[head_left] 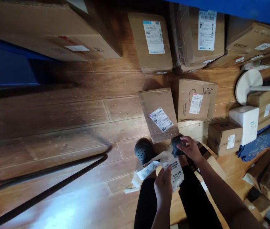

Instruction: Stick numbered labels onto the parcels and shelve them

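Observation:
My left hand (163, 186) is closed on a long strip of printed labels (176, 175), thumb on top. Large numbers such as 5019 show on the part nearest my fingers. The rest of the strip loops to the left and hangs loosely over my legs. Just above the strip, my right hand (190, 149) is bent with thumb and fingertips a little apart, and nothing shows between them. Beyond my hands, a flat cardboard box (146, 105) with a white shipping label lies on the floor by my shoes. A printed carton (182, 92) sits to its right.
Labelled boxes (135, 35) line the back beneath a blue edge (245, 11). A large carton (53, 25) is at upper left. A white foam box (242, 124) and a brown box (216, 140) stand on the right. Dark poles (53, 194) cross the wooden floor (82, 127) at left.

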A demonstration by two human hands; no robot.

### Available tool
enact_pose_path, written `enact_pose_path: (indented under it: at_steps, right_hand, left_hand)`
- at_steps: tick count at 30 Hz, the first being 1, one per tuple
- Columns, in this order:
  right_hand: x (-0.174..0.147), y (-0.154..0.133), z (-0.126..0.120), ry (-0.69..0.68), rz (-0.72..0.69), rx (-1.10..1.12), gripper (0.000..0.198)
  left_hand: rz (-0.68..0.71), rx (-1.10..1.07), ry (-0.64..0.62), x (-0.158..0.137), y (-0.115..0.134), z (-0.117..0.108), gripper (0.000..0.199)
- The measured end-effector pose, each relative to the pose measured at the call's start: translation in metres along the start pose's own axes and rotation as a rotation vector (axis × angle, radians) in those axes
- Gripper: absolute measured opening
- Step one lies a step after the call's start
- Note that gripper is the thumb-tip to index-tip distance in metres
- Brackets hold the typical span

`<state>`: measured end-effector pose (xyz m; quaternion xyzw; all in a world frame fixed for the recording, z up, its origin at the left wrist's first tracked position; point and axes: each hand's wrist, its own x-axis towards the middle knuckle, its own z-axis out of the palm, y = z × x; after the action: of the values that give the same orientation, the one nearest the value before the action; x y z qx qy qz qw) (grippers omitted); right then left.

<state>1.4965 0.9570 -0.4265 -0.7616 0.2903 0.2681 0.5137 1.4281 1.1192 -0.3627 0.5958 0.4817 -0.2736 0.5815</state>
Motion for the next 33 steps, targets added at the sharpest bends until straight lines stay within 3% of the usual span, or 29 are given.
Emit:
enact_pose_path:
  at_steps: [4,6,10,15,21,25,29,33]
  right_hand:
    - [-0.028,-0.021,-0.002,-0.348,0.044,0.044,0.04]
    - [-0.032,-0.025,0.005,-0.429,0.067,0.104,0.032]
    - [-0.032,-0.027,0.018,-0.424,0.058,0.136,0.029]
    - [-0.03,-0.031,0.021,-0.401,0.04,0.132,0.032]
    - [-0.03,-0.025,0.023,-0.451,0.004,0.075,0.034]
    - [-0.038,-0.008,0.036,-0.484,0.051,0.134,0.028]
    - [-0.032,0.022,0.057,-0.333,0.05,0.193,0.019]
    - [0.005,0.065,0.071,-0.036,0.1,0.289,0.024]
  left_hand:
    - [-0.051,-0.049,-0.013,0.005,0.002,-0.003,0.063]
    - [-0.125,-0.111,-0.027,0.007,0.003,-0.005,0.065]
    - [-0.211,-0.194,-0.019,0.01,0.004,-0.006,0.065]
    - [-0.193,-0.249,-0.039,0.01,0.002,-0.005,0.062]
    - [-0.078,-0.022,0.076,0.006,0.012,-0.008,0.052]
    - [-0.115,0.12,0.169,0.01,0.015,-0.01,0.055]
    - [-0.201,0.273,0.082,0.02,0.006,-0.014,0.05]
    - [-0.184,0.542,-0.208,0.022,-0.004,-0.017,0.029]
